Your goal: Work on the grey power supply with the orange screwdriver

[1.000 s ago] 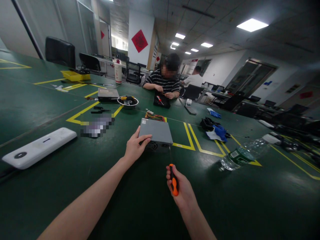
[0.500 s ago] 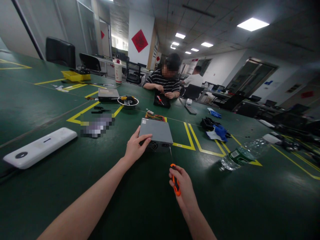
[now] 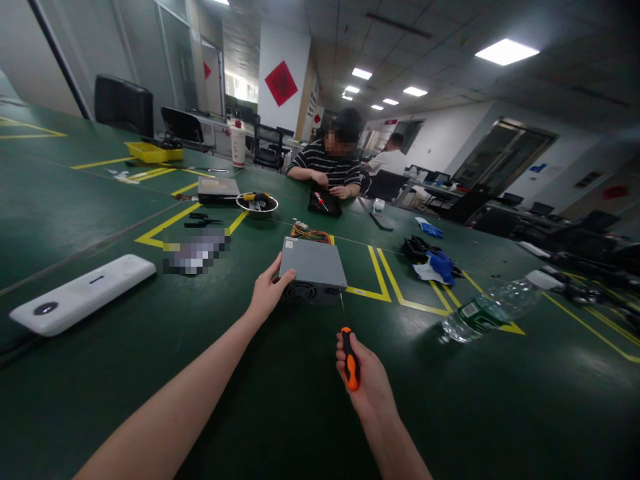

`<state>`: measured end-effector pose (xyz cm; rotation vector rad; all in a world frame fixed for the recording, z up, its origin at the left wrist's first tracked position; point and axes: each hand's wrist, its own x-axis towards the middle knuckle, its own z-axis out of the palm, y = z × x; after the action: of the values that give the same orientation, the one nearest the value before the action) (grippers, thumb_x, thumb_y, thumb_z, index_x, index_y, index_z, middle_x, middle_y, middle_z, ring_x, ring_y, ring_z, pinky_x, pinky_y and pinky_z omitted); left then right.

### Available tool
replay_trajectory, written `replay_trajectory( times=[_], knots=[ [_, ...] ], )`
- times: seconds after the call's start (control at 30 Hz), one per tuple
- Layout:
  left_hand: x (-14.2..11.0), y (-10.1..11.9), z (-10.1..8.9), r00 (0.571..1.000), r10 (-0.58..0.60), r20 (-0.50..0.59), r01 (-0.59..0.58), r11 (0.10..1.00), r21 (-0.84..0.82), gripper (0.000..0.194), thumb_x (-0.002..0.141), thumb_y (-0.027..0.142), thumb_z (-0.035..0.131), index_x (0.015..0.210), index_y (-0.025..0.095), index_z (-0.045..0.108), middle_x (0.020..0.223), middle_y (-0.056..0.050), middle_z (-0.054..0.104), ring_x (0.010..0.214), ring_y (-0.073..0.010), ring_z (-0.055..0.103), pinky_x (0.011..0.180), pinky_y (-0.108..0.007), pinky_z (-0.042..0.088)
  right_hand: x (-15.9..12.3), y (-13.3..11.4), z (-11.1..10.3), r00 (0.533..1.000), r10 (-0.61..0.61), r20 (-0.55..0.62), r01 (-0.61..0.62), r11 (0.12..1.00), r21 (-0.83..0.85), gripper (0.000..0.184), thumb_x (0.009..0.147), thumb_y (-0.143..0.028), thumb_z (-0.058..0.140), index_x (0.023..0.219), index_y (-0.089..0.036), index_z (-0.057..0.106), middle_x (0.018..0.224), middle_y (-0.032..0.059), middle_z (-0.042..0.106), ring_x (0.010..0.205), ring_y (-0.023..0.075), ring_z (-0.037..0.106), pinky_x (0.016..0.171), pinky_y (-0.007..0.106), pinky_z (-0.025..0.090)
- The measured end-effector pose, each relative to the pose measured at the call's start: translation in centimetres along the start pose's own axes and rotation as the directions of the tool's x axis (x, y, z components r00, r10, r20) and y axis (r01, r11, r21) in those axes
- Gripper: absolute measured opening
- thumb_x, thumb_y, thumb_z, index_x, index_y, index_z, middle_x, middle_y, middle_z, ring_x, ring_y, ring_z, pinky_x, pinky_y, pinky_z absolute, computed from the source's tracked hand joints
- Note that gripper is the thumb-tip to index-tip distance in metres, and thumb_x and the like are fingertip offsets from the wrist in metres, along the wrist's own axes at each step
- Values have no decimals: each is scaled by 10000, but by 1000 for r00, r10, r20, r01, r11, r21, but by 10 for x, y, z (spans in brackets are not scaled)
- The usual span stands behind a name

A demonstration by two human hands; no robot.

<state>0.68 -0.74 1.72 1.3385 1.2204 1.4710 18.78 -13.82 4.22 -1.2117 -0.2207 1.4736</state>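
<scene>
A grey metal computer power supply (image 3: 314, 263) sits on the green table, its fan grille and socket side facing me and its bundle of coloured wires (image 3: 313, 233) at the far side. My left hand (image 3: 269, 288) grips its left side, with the thumb at the near left corner. In my right hand (image 3: 367, 368) is an orange and black screwdriver (image 3: 351, 363), the fingers wrapped round its handle. Its thin shaft points away from me, the tip at the near right corner of the power supply. Whether the tip sits in a screw is too small to tell.
Left lie a white power strip-like device (image 3: 85, 293) and a pixelated item (image 3: 197, 252). Beyond them stand a metal bowl (image 3: 257, 205) with tools and a metal box (image 3: 219, 190). A water bottle (image 3: 495, 310) and blue gloves (image 3: 440, 265) lie right. A co-worker (image 3: 327, 160) sits opposite.
My left thumb and fingers have drawn back from the top of the power supply to its left edge. The screwdriver handle has turned in my right hand, whose fingers have shifted.
</scene>
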Motion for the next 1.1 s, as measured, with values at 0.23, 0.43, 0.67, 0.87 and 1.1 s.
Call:
replay_trajectory(
  times=[0.23, 0.43, 0.67, 0.87, 1.1],
  knots=[
    [0, 3, -1, 1000, 5, 4, -5, 1000, 7, 648, 710, 439, 573, 1297, 217, 412, 1323, -35, 460, 1188, -217, 455, 984, -320, 361, -5, -7, 6, 986, 105, 131, -132, 967, 220, 157, 863, -193, 441, 826, -109, 568, 638, -13, 500, 413, -2, 362, 337, 82, 298],
    [1, 1, -2, 1000, 4, 10, -5, 999, 33, 648, 716, 441, 567, 1305, 229, 400, 1314, -30, 471, 1179, -225, 465, 972, -336, 380, -8, 0, 6, 980, -199, 9, 196, 957, -215, 176, 665, -182, 680, 791, -165, 557, 641, -28, 537, 547, 70, 500, 403, 141, 382],
    [2, 0, -2, 1000, 15, 11, -15, 1000, 25, 635, 714, 435, 573, 1296, 238, 412, 1311, -25, 470, 1178, -224, 466, 977, -347, 379, -9, -1, 6, 993, -105, -45, 99, 987, -126, 130, 696, -244, 665, 753, -156, 588, 667, -8, 573, 585, 75, 551, 504, 162, 457],
    [1, 2, -2, 1000, -3, 10, 2, 999, 33, 646, 711, 448, 571, 1296, 224, 413, 1319, -30, 464, 1181, -223, 462, 973, -331, 378, -5, -4, 1, 997, 62, 44, -63, 998, 20, 134, 750, -249, 597, 800, -126, 622, 642, -10, 542, 482, 30, 474, 393, 115, 353],
    [0, -4, 0, 1000, 14, 11, -15, 996, 87, 634, 739, 467, 534, 1316, 254, 381, 1323, -48, 467, 1157, -225, 484, 935, -347, 406, -11, -3, -7, 965, -256, 61, 261, 901, -348, 306, 671, -321, 639, 929, -186, 545, 681, -23, 568, 442, 58, 430, 327, 147, 229]
  ],
)
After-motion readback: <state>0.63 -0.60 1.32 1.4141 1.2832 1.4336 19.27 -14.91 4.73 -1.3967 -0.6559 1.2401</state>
